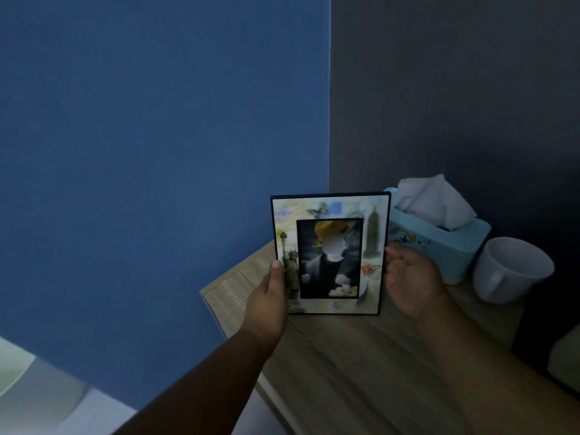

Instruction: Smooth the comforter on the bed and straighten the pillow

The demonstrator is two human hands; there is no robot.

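Now both hands, left (pixel 270 296) & right (pixel 408 281), fingers clasping 1 photo frame (pixel 329 255) above nightstand (pixel 345 356).

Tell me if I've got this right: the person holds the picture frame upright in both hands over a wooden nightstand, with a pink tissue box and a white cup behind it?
Nearly. The head view shows the tissue box is light blue, not pink. The rest holds: the left hand and right hand hold the picture frame upright over the wooden nightstand, white cup behind.
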